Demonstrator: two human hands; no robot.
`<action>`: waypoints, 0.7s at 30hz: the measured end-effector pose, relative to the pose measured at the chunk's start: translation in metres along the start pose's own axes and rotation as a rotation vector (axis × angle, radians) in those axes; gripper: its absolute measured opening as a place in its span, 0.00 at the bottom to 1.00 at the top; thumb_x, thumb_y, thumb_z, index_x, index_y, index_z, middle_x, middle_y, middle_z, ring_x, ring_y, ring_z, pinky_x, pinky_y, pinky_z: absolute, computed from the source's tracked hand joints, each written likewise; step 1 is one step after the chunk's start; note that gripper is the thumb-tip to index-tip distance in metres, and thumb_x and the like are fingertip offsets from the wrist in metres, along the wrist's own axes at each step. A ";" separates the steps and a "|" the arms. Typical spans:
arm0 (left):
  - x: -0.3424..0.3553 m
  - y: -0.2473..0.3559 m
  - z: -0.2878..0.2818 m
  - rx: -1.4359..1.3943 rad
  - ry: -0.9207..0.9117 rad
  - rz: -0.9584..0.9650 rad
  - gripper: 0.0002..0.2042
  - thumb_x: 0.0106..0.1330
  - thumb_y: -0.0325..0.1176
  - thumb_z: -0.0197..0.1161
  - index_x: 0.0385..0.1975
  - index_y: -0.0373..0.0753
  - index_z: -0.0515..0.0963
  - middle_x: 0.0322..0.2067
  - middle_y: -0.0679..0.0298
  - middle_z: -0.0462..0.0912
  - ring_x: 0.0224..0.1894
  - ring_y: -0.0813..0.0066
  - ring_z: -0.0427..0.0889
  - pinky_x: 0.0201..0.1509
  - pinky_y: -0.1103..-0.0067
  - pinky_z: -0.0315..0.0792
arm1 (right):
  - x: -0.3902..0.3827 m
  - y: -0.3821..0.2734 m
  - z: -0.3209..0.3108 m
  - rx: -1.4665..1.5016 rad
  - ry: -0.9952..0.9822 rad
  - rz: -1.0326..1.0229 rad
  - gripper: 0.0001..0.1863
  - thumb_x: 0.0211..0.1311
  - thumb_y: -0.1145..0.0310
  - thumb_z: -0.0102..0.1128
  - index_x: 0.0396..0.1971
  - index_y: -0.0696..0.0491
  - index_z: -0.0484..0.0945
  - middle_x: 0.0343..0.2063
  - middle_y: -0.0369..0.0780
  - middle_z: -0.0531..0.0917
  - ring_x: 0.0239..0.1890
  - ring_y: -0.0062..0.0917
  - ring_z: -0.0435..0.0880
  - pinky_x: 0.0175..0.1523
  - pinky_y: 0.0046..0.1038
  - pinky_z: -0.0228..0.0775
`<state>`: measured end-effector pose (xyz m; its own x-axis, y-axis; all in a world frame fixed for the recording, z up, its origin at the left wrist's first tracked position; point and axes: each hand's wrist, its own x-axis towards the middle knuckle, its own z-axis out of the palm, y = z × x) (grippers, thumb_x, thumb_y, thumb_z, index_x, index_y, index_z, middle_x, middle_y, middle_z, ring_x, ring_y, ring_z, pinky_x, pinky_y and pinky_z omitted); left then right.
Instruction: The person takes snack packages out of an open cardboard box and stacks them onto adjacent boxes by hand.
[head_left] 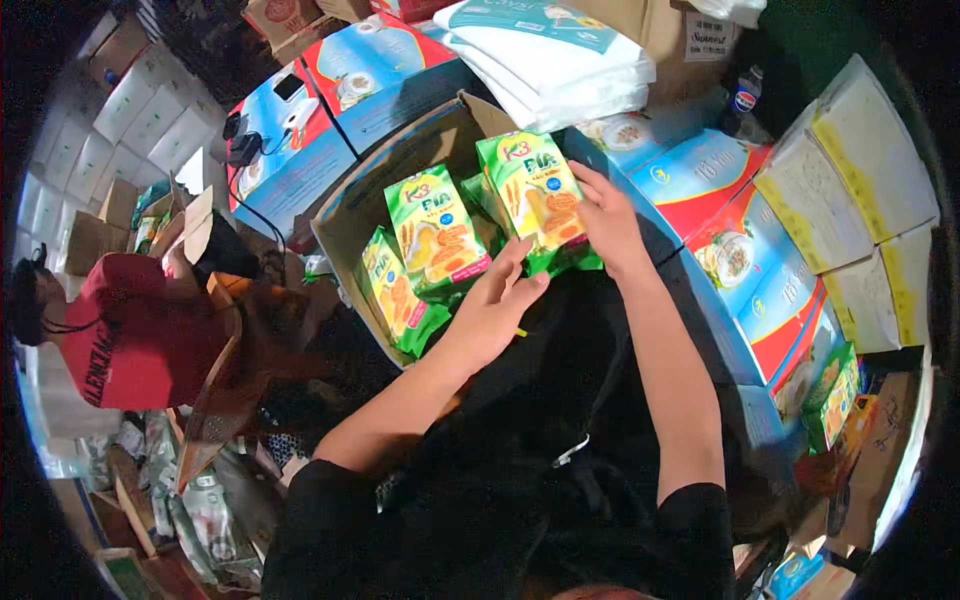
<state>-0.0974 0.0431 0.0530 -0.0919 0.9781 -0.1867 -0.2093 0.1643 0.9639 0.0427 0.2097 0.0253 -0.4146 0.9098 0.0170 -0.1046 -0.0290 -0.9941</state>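
Note:
A green and yellow snack packet, printed with round baked pieces, is tilted over the right side of an open cardboard box. My right hand grips its right edge, the fingers reaching round the side. At its lower left corner is my left hand, fingertips on the front and thumb by the bottom edge. Two similar packets stand in the box to the left: a middle packet and a lower-left packet. Another lies partly hidden behind the held one.
Blue and red cartons surround the box behind and to the right. White plastic-wrapped packs rest at the back, near a dark bottle. Another green packet stands at the right. A person in red is at the left.

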 end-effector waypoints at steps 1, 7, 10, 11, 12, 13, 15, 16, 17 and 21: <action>0.007 -0.001 -0.003 -0.068 -0.034 -0.032 0.36 0.75 0.35 0.61 0.75 0.27 0.52 0.77 0.52 0.55 0.79 0.65 0.51 0.80 0.74 0.47 | 0.008 0.001 0.003 -0.010 0.018 0.054 0.31 0.64 0.85 0.46 0.70 0.60 0.68 0.59 0.45 0.82 0.55 0.24 0.84 0.57 0.24 0.76; 0.008 -0.011 0.012 -0.084 0.050 -0.060 0.32 0.75 0.41 0.60 0.74 0.34 0.62 0.79 0.51 0.48 0.80 0.66 0.48 0.80 0.72 0.46 | 0.033 0.023 0.003 -0.152 -0.051 0.001 0.33 0.62 0.86 0.45 0.70 0.57 0.69 0.59 0.47 0.82 0.56 0.25 0.82 0.59 0.24 0.74; 0.007 -0.020 0.005 -0.110 0.095 -0.051 0.29 0.74 0.40 0.60 0.72 0.36 0.65 0.78 0.51 0.51 0.80 0.66 0.48 0.80 0.72 0.47 | 0.030 0.025 0.015 -0.203 -0.073 -0.117 0.34 0.61 0.86 0.45 0.70 0.56 0.69 0.59 0.47 0.81 0.57 0.26 0.82 0.60 0.25 0.74; 0.005 -0.023 0.001 -0.118 0.110 -0.059 0.28 0.74 0.40 0.60 0.72 0.37 0.66 0.78 0.51 0.53 0.80 0.65 0.48 0.80 0.72 0.47 | 0.026 0.024 0.021 -0.252 -0.060 -0.123 0.32 0.62 0.86 0.45 0.68 0.57 0.70 0.60 0.47 0.81 0.60 0.30 0.81 0.63 0.28 0.72; 0.001 -0.019 0.003 -0.114 0.104 -0.058 0.28 0.74 0.40 0.60 0.72 0.37 0.66 0.78 0.51 0.53 0.80 0.65 0.48 0.80 0.72 0.47 | 0.023 0.021 0.023 -0.303 -0.034 -0.129 0.30 0.62 0.85 0.45 0.66 0.57 0.71 0.61 0.48 0.80 0.63 0.35 0.80 0.67 0.30 0.70; -0.004 -0.012 0.005 -0.128 0.077 -0.042 0.28 0.75 0.38 0.60 0.71 0.34 0.65 0.78 0.48 0.48 0.81 0.64 0.45 0.80 0.72 0.43 | 0.026 0.028 0.022 -0.234 -0.062 -0.059 0.32 0.62 0.85 0.45 0.68 0.56 0.70 0.63 0.46 0.79 0.66 0.37 0.77 0.68 0.32 0.69; -0.010 -0.007 0.006 -0.123 0.050 0.006 0.26 0.75 0.36 0.60 0.69 0.34 0.67 0.79 0.47 0.45 0.82 0.62 0.42 0.80 0.72 0.41 | 0.032 0.032 0.026 -0.298 -0.095 -0.095 0.33 0.61 0.85 0.44 0.69 0.55 0.69 0.60 0.48 0.80 0.61 0.32 0.80 0.64 0.29 0.71; -0.009 -0.007 0.008 -0.117 0.041 0.006 0.26 0.75 0.36 0.60 0.69 0.34 0.67 0.79 0.47 0.45 0.82 0.62 0.42 0.80 0.72 0.41 | 0.036 0.039 0.021 -0.373 -0.118 -0.126 0.35 0.60 0.86 0.44 0.70 0.55 0.67 0.57 0.49 0.82 0.56 0.26 0.82 0.60 0.26 0.73; -0.006 -0.009 0.010 -0.066 0.038 0.017 0.24 0.75 0.36 0.59 0.69 0.36 0.69 0.78 0.49 0.50 0.81 0.63 0.46 0.80 0.72 0.44 | 0.045 0.050 0.017 -0.316 -0.118 -0.160 0.35 0.60 0.87 0.43 0.71 0.55 0.66 0.56 0.49 0.82 0.54 0.25 0.83 0.57 0.26 0.75; 0.015 -0.022 0.007 -0.003 0.007 0.017 0.22 0.75 0.36 0.61 0.66 0.40 0.73 0.79 0.50 0.47 0.80 0.64 0.50 0.79 0.72 0.50 | 0.058 0.059 0.007 -0.224 -0.154 -0.079 0.33 0.61 0.83 0.47 0.70 0.53 0.69 0.53 0.48 0.84 0.52 0.23 0.84 0.55 0.25 0.76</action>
<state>-0.0870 0.0552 0.0304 -0.1023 0.9799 -0.1715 -0.2104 0.1472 0.9665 0.0066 0.2581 -0.0314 -0.5470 0.8317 0.0948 0.0534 0.1477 -0.9876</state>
